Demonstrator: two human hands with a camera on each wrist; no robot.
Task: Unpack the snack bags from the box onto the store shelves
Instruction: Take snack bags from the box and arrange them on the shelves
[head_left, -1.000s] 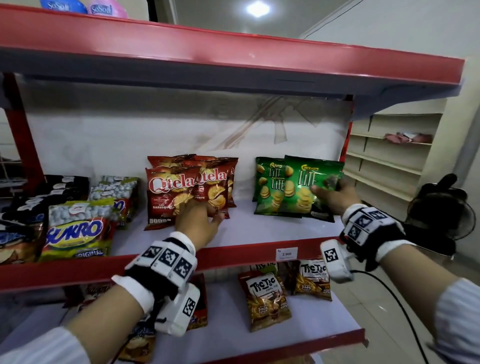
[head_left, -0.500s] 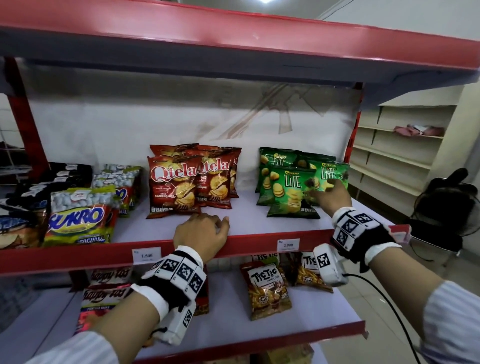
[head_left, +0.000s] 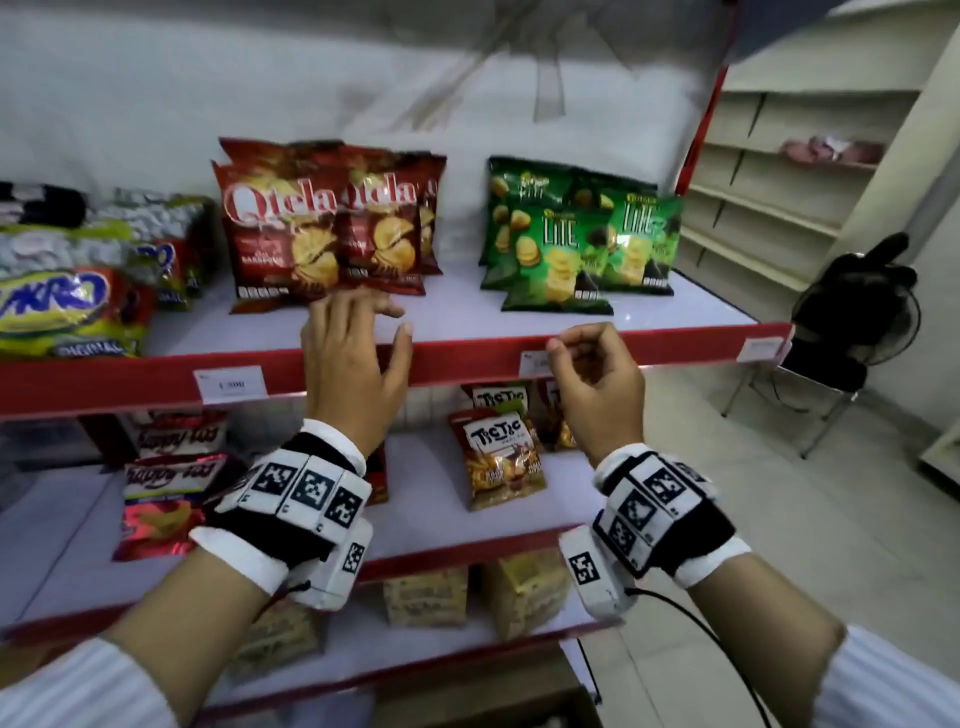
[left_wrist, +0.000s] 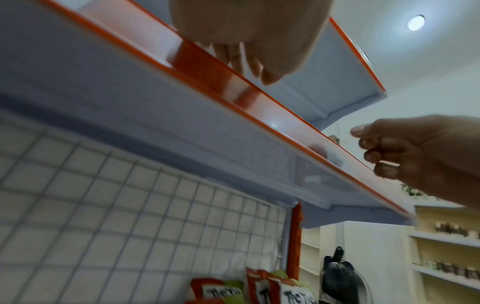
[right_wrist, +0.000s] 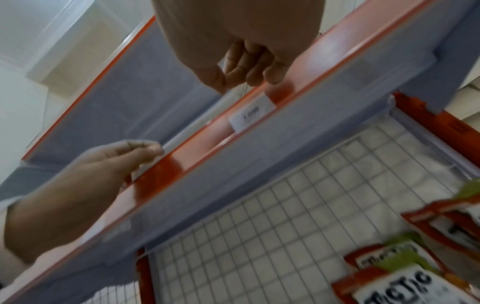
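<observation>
Red Qtela bags (head_left: 291, 234) and green Lite bags (head_left: 566, 244) stand on the middle shelf (head_left: 467, 358). My left hand (head_left: 363, 322) reaches over the shelf's red front edge with its fingers spread. The fingertips lie just in front of the Qtela bags and hold nothing. My right hand (head_left: 576, 348) hovers at the front edge below the Lite bags, fingers loosely curled and empty. The left wrist view shows the left hand (left_wrist: 249, 67) from below the shelf lip. The right wrist view shows the right hand (right_wrist: 249, 80) the same way. No box shows clearly.
Sukro bags (head_left: 57, 306) fill the shelf's left end. Tic Tic bags (head_left: 498, 452) and red bags (head_left: 166, 493) lie on the shelf below, with cartons (head_left: 426, 592) under that. A black fan (head_left: 852, 301) stands at the right, before cream shelving (head_left: 769, 197).
My right hand has let go of a green Lite bag and drawn back to the shelf edge. My left hand has left the Qtela bags. The head view has tilted down.
</observation>
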